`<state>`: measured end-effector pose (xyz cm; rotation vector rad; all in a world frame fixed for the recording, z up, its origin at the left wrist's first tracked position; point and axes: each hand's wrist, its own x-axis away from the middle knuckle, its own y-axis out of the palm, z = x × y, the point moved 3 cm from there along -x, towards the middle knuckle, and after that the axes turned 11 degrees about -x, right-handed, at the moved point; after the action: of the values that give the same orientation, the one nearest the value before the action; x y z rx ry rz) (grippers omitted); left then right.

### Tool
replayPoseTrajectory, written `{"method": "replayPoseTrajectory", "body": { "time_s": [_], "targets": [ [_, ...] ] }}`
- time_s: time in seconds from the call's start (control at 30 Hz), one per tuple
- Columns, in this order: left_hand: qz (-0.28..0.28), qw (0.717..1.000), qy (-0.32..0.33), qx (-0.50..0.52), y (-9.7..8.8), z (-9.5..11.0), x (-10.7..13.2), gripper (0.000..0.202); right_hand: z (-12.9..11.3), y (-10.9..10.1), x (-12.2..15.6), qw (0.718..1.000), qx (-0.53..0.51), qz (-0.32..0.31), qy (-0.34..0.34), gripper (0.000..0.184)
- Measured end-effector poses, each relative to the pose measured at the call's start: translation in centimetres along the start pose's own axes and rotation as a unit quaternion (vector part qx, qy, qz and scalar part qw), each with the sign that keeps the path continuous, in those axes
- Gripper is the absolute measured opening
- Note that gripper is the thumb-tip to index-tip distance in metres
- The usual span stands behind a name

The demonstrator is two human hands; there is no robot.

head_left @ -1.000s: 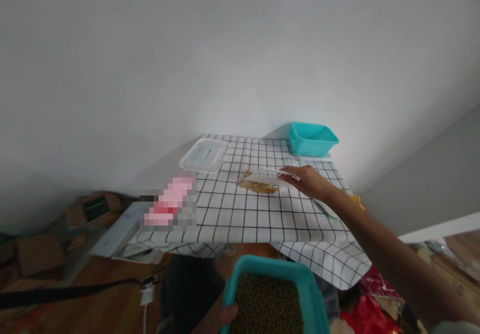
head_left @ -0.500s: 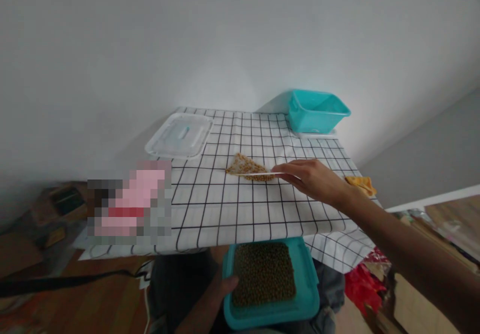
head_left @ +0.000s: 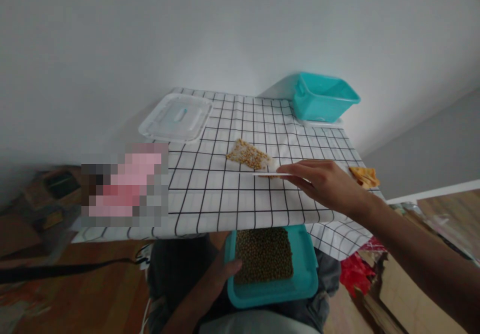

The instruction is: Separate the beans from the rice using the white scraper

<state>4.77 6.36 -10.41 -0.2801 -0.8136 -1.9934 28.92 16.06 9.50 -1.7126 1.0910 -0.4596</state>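
Observation:
My right hand (head_left: 313, 179) is closed on a thin, flat white piece (head_left: 258, 174), seen edge-on, low over the table; I cannot tell whether it is a card or a scraper. Just beyond it, a patch of yellowish grains (head_left: 248, 155) lies on the checked cloth, and a few more show under the white piece's edge. Below the table's front edge, my left hand (head_left: 228, 269) grips the left rim of a teal tub (head_left: 272, 296), thumb over the rim and fingers hidden. Small green-brown beans (head_left: 262, 256) fill much of the tub.
A clear plastic lid (head_left: 178, 119) lies at the back left of the checked cloth (head_left: 210, 194). At the back right, a teal bin (head_left: 326, 101) stands by the wall. A yellow cloth (head_left: 364, 177) rests at the right edge. A blurred pink item (head_left: 131, 179) sits at the front left.
My right hand has drawn the white piece towards me and slightly right, showing more of the grain patch. My left hand still grips the tub. The view has shifted a little.

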Motion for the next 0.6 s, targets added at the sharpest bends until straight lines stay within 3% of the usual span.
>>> {"method": "replayPoseTrajectory", "body": {
  "time_s": [0.3,0.6],
  "targets": [
    [-0.014,1.0,0.001,-0.017,0.3,0.8,-0.1,0.069,0.4,0.3,0.8,1.0,0.009,-0.008,-0.001,0.029],
    [-0.054,0.999,0.0,-0.003,1.2,1.4,0.2,0.063,-2.4,0.9,2.6,0.999,-0.007,-0.03,-0.008,0.029]
  ]
}}
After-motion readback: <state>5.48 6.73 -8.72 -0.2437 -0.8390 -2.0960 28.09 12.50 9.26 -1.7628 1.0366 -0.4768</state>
